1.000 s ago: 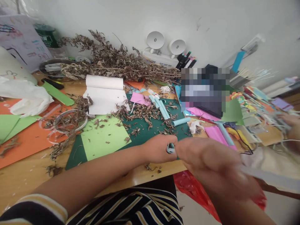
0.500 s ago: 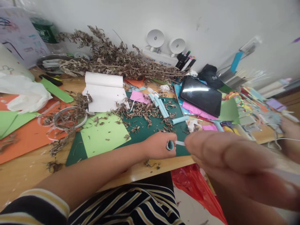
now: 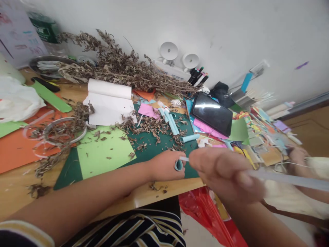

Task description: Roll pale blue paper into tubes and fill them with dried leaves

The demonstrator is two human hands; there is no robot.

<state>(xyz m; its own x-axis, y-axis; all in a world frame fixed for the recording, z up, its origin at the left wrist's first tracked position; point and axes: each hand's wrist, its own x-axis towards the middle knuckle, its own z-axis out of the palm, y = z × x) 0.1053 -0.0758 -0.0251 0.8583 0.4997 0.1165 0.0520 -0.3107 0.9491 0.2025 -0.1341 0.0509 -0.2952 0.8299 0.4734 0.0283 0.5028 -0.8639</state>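
Observation:
My left hand (image 3: pixel 164 167) is closed in a fist around a rolled light blue paper tube (image 3: pixel 178 165), its open end facing me. Held in my right hand (image 3: pixel 223 168) is a long translucent white stick (image 3: pixel 288 180); its thin tip reaches the left fist beside the tube, and whether it touches is unclear. Both hands are above the front edge of a green cutting mat (image 3: pixel 67 171). More blue paper tubes (image 3: pixel 171 122) lie on the mat among crumbled dried leaves (image 3: pixel 154 132), with a single tube (image 3: pixel 189 138) nearer my right hand.
Light green paper (image 3: pixel 102 159) and a partly rolled white sheet (image 3: pixel 110 111) lie left. Dried plant stems (image 3: pixel 123 68) line the wall. A black tablet (image 3: pixel 212 115) rests at right. Another person's hand (image 3: pixel 296 157) shows far right. A red plastic bag (image 3: pixel 200 212) hangs below the table edge.
The view has shifted slightly right. My right hand has turned and drawn back from the camera, so more of the stick shows. My left hand keeps its hold on the tube.

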